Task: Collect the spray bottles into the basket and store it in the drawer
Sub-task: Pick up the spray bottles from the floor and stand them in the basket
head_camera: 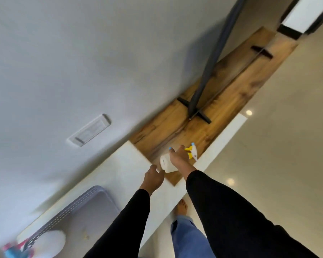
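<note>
A white spray bottle [166, 162] with a yellow trigger head [191, 152] lies tilted on its side over the wooden top [222, 86]. My right hand [179, 158] is shut around its neck and body. My left hand [153, 176] hovers just left of the bottle's base with curled fingers, holding nothing that I can see. A grey perforated basket [93, 200] stands on the white counter [127, 164] at the lower left. In it lies another white spray bottle [50, 243] with a red and blue head [13, 249].
A dark television on black feet [199, 116] stands on the wooden top behind the bottle. A wall switch plate [90, 131] sits on the grey wall. Glossy beige floor [278, 136] lies to the right, with my bare foot [181, 207] near the counter edge.
</note>
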